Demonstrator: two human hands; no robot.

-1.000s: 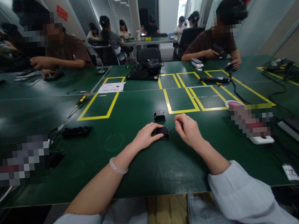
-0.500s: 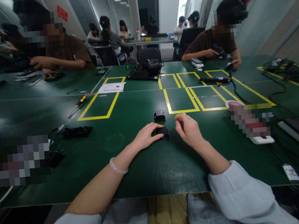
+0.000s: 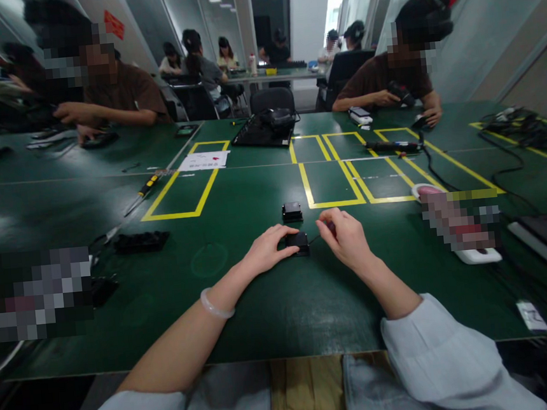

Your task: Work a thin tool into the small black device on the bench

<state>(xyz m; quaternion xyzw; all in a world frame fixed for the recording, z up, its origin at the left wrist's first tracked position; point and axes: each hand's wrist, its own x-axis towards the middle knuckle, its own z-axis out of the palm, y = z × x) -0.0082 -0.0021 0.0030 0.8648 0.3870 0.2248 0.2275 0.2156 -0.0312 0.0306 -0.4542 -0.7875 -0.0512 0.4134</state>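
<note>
My left hand (image 3: pixel 270 247), with a pale bangle at its wrist, holds a small black square block (image 3: pixel 298 243) down on the table between thumb and fingers. Part of the block lies hidden beneath the fingers. From the right, my closed right hand (image 3: pixel 344 234) grips what looks like a small dark screwdriver (image 3: pixel 313 239). Its thin shaft points at the block's right side; whether the tip touches is too small to tell. Just behind sits a second black block (image 3: pixel 292 211), touched by neither hand.
On the green table (image 3: pixel 263 308), a black ridged part (image 3: pixel 141 242) and a yellow-black screwdriver (image 3: pixel 148 185) lie left. A white-cased device (image 3: pixel 479 256), cables (image 3: pixel 518 126) and a corded black tool (image 3: pixel 393 147) are right. Two people work across the table.
My right hand's fingers have shifted slightly around the screwdriver's handle. My left hand and both black blocks stay in place.
</note>
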